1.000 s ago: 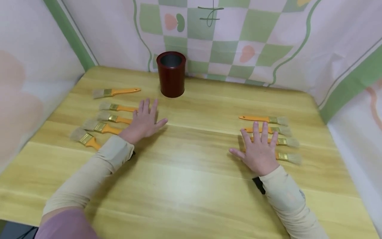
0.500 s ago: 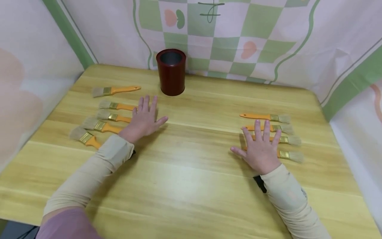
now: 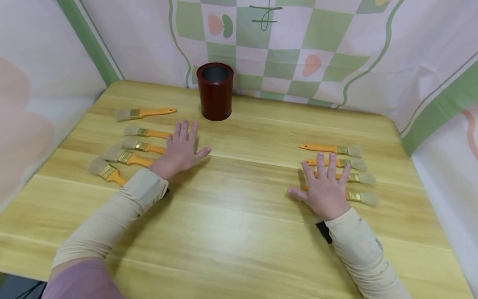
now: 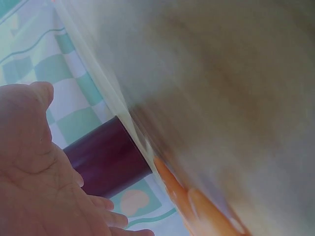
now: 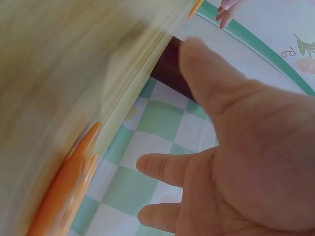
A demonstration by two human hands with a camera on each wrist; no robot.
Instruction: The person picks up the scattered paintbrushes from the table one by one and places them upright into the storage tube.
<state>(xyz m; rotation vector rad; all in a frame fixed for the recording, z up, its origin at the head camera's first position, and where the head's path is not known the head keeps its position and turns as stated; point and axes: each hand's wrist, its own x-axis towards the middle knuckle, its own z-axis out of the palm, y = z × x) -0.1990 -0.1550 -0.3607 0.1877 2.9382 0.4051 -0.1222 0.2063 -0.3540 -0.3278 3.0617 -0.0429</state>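
Note:
In the head view my left hand (image 3: 180, 149) spreads its fingers, palm down, over the handle ends of several paintbrushes. They have orange handles, brass-coloured ferrules and pale bristles; the top-left paintbrush (image 3: 146, 113) lies beyond the fingertips. My right hand (image 3: 327, 195) has its fingers spread too, overlapping a second row of paintbrushes, whose farthest paintbrush (image 3: 330, 149) shows whole. Neither hand holds anything. A dark red can (image 3: 215, 97) with an open top stands upright at the back, beyond the left fingertips. Both wrist views show bare palms, with orange paintbrush handles (image 4: 197, 209) below the left one.
The wooden table (image 3: 224, 232) has rounded back corners. Behind it hangs a curtain (image 3: 284, 66) with green and white checks, and pale cloth walls close in both sides. Bristles point outward in both paintbrush rows.

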